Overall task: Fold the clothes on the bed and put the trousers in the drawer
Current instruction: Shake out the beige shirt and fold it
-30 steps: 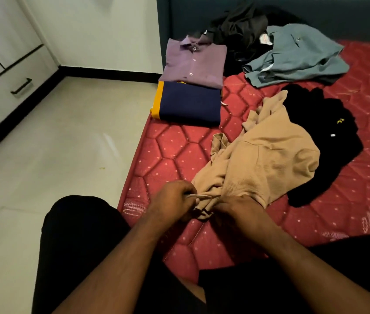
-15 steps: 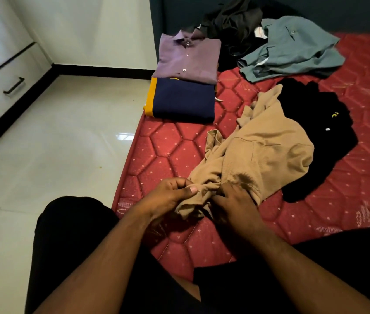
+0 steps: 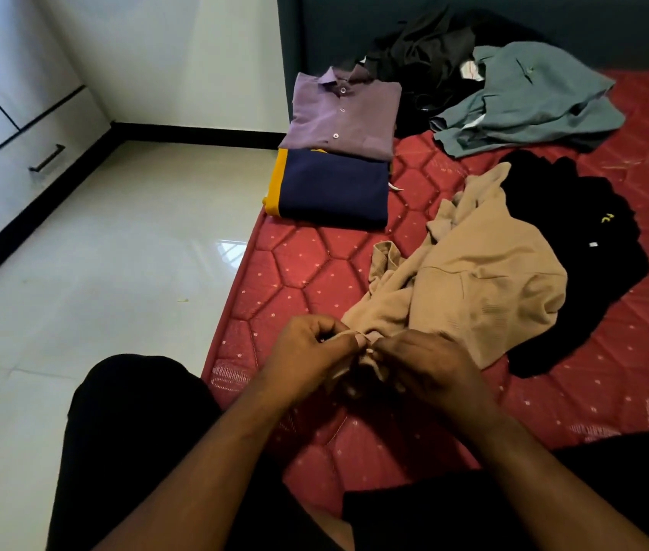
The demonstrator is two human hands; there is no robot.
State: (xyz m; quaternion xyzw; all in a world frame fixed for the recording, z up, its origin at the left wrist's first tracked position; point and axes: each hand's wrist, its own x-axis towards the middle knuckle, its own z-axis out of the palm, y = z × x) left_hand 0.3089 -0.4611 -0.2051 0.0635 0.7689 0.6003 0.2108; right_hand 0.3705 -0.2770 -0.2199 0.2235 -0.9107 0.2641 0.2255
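While the white drawer (image 3: 12, 169) with its dark handle stands closed at the far left, against the wall and beside the glossy pale floor (image 3: 116, 272), the bed (image 3: 287, 280) with a red quilted mattress fills the middle and the right of the view. On the near left edge of the mattress the left hand (image 3: 307, 355) has its fingers curled and pinches a corner of the beige garment (image 3: 474, 288). Just beside it, almost touching, the right hand (image 3: 430, 371) also pinches the same bunched edge of this garment, so both hands hold cloth between thumb and fingers. Behind the hands, further up the mattress, a folded navy garment with a yellow stripe (image 3: 330, 188) lies flat, and a folded purple shirt (image 3: 342, 113) lies behind it, its lower edge overlapping the navy one. The beige garment itself is crumpled and spreads from the hands toward the right. At its right side a black garment (image 3: 577, 248) lies unfolded, partly under the beige cloth. Near the headboard a dark heap of clothing (image 3: 426, 53) sits next to a grey-green garment (image 3: 525, 101), both unfolded. I cannot tell which of these pieces are the trousers.
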